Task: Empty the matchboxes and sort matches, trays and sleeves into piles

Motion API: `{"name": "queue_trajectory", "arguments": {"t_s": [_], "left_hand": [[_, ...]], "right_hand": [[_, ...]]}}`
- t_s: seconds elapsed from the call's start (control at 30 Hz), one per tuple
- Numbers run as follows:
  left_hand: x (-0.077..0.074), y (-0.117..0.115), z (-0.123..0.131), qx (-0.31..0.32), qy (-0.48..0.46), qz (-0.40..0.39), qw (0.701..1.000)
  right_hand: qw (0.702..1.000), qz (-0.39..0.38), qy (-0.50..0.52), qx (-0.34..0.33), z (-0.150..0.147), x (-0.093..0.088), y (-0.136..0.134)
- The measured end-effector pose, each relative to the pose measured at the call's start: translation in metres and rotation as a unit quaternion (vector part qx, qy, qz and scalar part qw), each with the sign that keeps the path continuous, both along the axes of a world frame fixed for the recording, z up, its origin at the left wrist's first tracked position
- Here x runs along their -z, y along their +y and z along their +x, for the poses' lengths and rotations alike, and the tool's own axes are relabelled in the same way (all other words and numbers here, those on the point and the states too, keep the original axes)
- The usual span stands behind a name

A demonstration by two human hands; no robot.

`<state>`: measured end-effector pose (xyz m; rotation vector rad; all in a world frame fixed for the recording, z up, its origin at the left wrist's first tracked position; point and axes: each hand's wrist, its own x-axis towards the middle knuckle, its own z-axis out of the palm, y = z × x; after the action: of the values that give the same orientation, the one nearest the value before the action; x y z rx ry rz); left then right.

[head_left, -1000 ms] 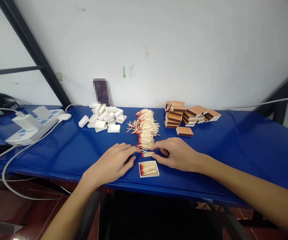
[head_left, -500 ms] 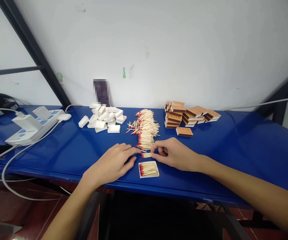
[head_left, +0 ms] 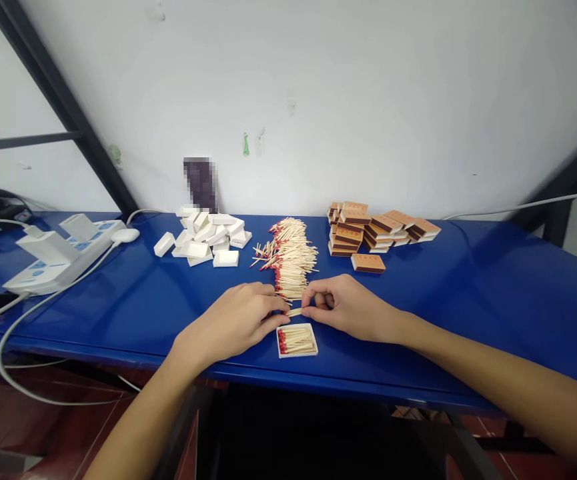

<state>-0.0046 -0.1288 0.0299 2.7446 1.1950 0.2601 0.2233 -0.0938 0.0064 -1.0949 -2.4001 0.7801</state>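
Observation:
A small bunch of matches (head_left: 294,312) lies between my two hands, just in front of the long match pile (head_left: 292,260). My left hand (head_left: 235,320) has thumb and forefinger closed on the red-headed end. At the plain end, my right hand (head_left: 348,308) pinches the same bunch between thumb and forefinger, its other fingers curled. Directly below the bunch, a white tray (head_left: 315,351) holds a layer of matches with their red heads to the left.
White trays (head_left: 213,233) are heaped at the back left, and brown matchboxes (head_left: 353,230) are stacked at the back right. One matchbox (head_left: 368,263) lies in front of them. A power strip (head_left: 63,263) with white cables sits on the blue table (head_left: 468,300) at left.
My left hand has moved right, and its thumb and forefinger have closed on the red-headed end of the bunch. My right hand has stayed at the other end.

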Motion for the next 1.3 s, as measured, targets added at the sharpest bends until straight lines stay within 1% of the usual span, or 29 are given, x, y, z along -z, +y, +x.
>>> {"name": "queue_trajectory", "arguments": {"t_s": [0.17, 0.3, 0.6, 0.87, 1.03, 1.17, 1.3], "left_hand": [[0.000, 0.004, 0.008, -0.003, 0.011, 0.035, 0.999], [-0.001, 0.004, 0.009, -0.010, 0.010, 0.044, 0.999], [0.001, 0.004, 0.007, -0.025, 0.018, 0.051, 0.998], [0.005, 0.004, 0.006, -0.012, 0.003, 0.050, 0.999], [0.007, 0.004, 0.005, 0.009, 0.012, 0.056, 0.998], [0.008, 0.005, 0.006, 0.006, 0.028, 0.063, 0.998], [0.006, 0.005, 0.006, -0.004, 0.029, 0.061, 0.998]], "right_hand": [[1.000, 0.028, 0.009, 0.009, 0.000, 0.003, 0.000], [0.998, 0.058, -0.013, -0.004, 0.001, 0.004, 0.000], [0.998, 0.053, -0.040, -0.009, -0.004, 0.000, -0.002], [0.992, 0.116, -0.053, -0.016, -0.003, 0.007, -0.002], [0.983, 0.163, -0.083, -0.032, -0.005, 0.008, -0.004], [0.980, 0.169, -0.102, -0.031, -0.009, 0.007, -0.004], [0.983, 0.163, -0.082, -0.025, -0.010, 0.006, -0.003]]}}
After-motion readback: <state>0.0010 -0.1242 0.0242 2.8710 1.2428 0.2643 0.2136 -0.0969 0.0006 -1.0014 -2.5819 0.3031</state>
